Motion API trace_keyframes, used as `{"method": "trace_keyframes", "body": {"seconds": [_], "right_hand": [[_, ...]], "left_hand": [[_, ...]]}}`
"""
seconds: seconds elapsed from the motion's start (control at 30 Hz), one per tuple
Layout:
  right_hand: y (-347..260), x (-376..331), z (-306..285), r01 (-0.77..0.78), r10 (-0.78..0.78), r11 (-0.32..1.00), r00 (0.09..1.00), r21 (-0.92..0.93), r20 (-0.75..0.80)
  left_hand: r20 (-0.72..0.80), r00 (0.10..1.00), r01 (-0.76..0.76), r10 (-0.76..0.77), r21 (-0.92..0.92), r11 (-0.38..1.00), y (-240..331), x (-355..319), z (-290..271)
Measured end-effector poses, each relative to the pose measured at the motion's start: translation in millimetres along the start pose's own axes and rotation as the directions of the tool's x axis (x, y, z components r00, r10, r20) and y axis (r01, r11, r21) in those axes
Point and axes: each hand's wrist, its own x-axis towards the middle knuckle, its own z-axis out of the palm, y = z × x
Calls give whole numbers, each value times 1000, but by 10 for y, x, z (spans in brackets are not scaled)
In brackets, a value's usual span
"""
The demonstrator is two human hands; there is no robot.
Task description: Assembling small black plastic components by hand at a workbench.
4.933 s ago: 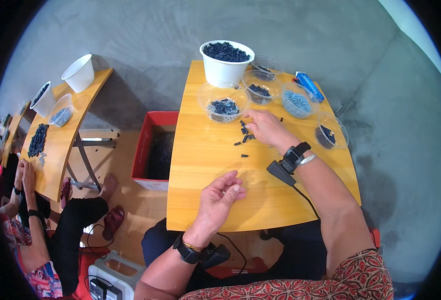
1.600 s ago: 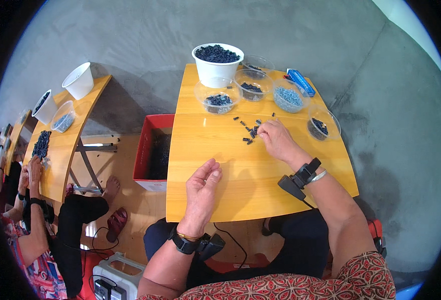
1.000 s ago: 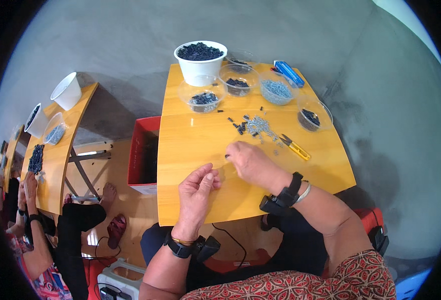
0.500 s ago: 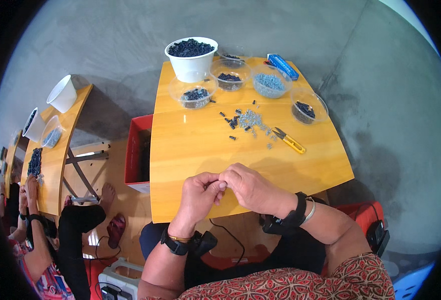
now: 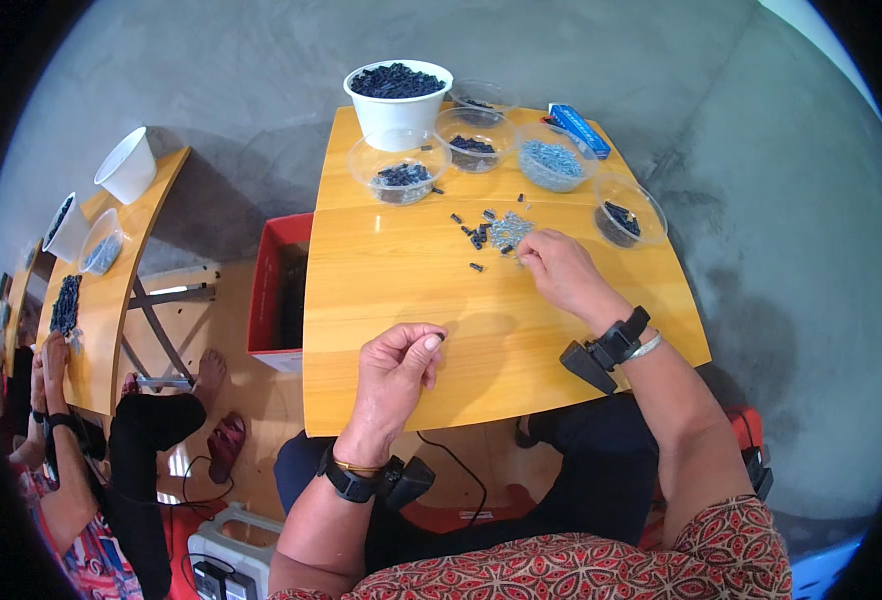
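- Wooden table (image 5: 371, 300), yellow-toned, taken as the clock face
- Red box (image 5: 268, 290), stood on the floor at 9 o'clock
- White tub (image 5: 398, 115), heaped with black pieces, placed at 11 o'clock
- Clear bowl (image 5: 555, 186), filled with blue-grey pieces, placed at 1 o'clock
- Clear tilted bowl (image 5: 621, 241), part-filled with black pieces, placed at 2 o'clock
- Right hand (image 5: 563, 270), lowered just right of centre; fingertips drawn in at the pile's edge, whether anything is pinched cannot be told
- Left hand (image 5: 391, 370), held between 7 and 8 o'clock, a small dark piece (image 5: 440, 336) pinched between thumb and forefinger
- Pile of silvery pieces (image 5: 509, 230), gathered near centre, toward 12 o'clock
- Loose black pieces (image 5: 479, 237), scattered at that pile's 9 o'clock side
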Motion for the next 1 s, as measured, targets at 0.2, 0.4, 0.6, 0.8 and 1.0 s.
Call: {"method": "trace_keyframes", "body": {"seconds": [0.2,0.4,0.6,0.8,1.0], "right_hand": [[38,104,114,68,-64,994,997,-87,46],[93,170,217,111,-112,986,994,-125,4],[64,179,251,180,-178,961,984,-212,28],[-396,-43,11,112,-112,984,994,136,-8],[-828,-233,-90,166,-171,926,985,340,-17]], "left_hand": [[-29,1000,-8,7,-22,1000,-20,17,-21],[-56,998,-9,5,-62,998,-7,29,-20],[-31,999,17,-23,-177,984,-13,36,-55],[142,990,50,23,-487,872,8,16,0],[194,981,100,20,-589,802,16,-5,18]]}}
